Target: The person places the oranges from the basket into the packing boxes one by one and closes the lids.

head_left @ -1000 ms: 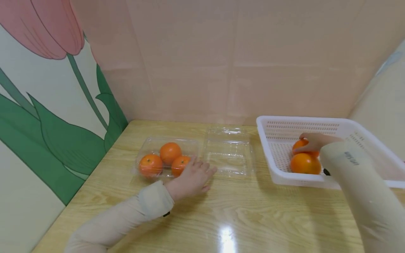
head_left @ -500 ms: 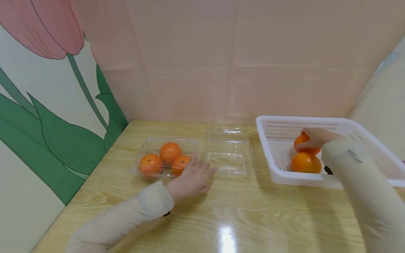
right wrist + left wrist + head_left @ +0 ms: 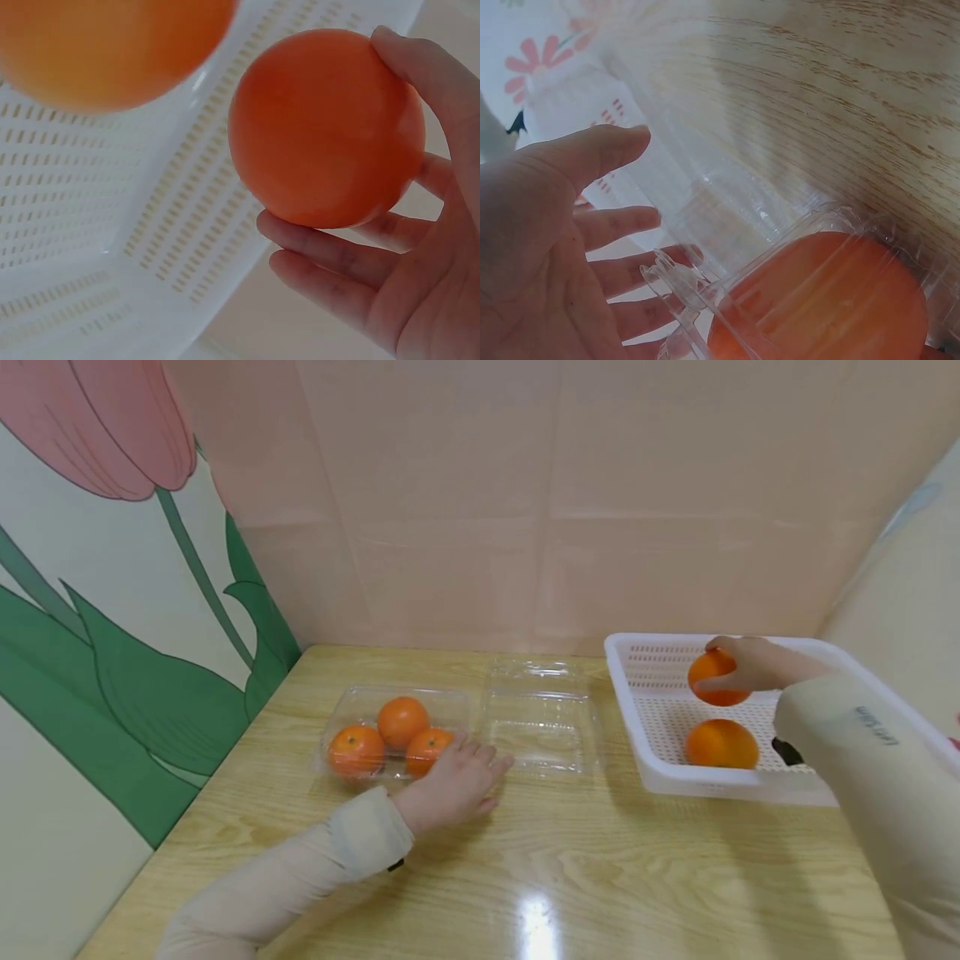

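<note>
My right hand (image 3: 753,664) grips an orange (image 3: 326,127) between thumb and fingers, raised over the white basket (image 3: 648,772). Below it a second orange (image 3: 722,744) lies on the basket floor. On the left, a clear plastic clamshell box (image 3: 450,700) holds three oranges, one of them a front-left orange (image 3: 356,752). Its transparent lid (image 3: 540,727) lies folded back to the right. My left hand (image 3: 453,785) rests at the box's right edge with fingers spread; in the left wrist view the fingertips (image 3: 641,217) reach the plastic rim beside an orange (image 3: 825,300).
The wooden table (image 3: 600,868) runs up to a draped pinkish back wall (image 3: 450,510). A tulip-painted panel (image 3: 135,668) borders the left side. The basket's raised, perforated wall stands right of the lid.
My right hand has lifted one orange up from beside the other in the basket, drawing the two apart. The left hand and the clamshell box stay in place.
</note>
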A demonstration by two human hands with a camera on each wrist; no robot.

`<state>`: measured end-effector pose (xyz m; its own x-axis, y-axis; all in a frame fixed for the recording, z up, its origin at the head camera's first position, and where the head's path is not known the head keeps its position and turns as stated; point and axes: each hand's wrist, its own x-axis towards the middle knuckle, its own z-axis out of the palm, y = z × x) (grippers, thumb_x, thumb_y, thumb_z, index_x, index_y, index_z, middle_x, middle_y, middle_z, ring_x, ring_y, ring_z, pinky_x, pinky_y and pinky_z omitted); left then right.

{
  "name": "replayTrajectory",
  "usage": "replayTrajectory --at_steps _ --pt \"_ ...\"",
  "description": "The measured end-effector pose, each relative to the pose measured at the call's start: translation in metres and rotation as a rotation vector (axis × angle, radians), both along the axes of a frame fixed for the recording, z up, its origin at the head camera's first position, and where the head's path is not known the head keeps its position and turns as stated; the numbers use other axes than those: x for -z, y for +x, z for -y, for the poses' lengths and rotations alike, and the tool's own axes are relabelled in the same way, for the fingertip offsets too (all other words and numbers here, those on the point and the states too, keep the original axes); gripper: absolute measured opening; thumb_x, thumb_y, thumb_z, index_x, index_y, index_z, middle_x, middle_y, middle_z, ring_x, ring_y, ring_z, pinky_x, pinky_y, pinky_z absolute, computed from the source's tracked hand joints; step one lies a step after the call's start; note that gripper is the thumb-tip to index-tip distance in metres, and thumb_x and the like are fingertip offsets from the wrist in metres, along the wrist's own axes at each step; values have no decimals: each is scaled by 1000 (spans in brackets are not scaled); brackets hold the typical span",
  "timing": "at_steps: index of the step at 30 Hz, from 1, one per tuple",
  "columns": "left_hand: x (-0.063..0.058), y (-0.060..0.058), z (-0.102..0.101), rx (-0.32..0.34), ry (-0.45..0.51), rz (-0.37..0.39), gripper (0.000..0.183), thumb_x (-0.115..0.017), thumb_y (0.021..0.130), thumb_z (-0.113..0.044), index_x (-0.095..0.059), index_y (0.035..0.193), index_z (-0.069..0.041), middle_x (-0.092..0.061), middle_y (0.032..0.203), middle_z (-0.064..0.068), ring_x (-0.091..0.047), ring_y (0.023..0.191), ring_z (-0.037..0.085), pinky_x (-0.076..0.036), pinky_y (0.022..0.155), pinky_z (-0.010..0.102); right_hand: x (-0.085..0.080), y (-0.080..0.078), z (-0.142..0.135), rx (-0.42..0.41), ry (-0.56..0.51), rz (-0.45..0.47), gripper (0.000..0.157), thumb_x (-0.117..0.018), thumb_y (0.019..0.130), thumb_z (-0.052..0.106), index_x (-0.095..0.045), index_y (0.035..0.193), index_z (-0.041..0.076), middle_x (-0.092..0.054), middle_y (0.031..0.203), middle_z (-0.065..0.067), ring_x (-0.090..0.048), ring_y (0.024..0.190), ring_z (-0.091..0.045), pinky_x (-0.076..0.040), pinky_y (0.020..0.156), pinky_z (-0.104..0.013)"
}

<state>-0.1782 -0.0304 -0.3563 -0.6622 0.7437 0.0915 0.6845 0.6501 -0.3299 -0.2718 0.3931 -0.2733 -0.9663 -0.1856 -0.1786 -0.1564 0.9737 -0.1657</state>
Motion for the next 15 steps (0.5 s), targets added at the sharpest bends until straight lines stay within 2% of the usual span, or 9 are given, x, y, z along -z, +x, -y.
replayTrajectory --at_steps 5,9,15 --pt "-2 -1 0 11 4 -15 54 -62 85 -45 -53 131 -19 -63 119 4 -60 111 23 -42 104 44 -13 3 13 -30 8 -74 75 -68 78 52 -44 127 0 -59 105 -19 -53 91 -32 -46 80 -51" --pt "-3 -2 0 15 15 -1 53 -63 85 -44 -54 130 -18 -63 119 5 -60 111 24 -43 104 44 -19 5 22 -50 47 -118 75 -69 78 50 -43 127 -1 -57 99 -20 -52 86 -31 -48 77 -49" --pt "-4 -2 -1 13 17 13 52 -62 86 -44 -54 131 -18 -63 121 5 -60 111 23 -43 104 44 -28 12 33 -49 25 -125 76 -67 79 51 -41 130 1 -54 102 -22 -50 87 -31 -47 75 -46"
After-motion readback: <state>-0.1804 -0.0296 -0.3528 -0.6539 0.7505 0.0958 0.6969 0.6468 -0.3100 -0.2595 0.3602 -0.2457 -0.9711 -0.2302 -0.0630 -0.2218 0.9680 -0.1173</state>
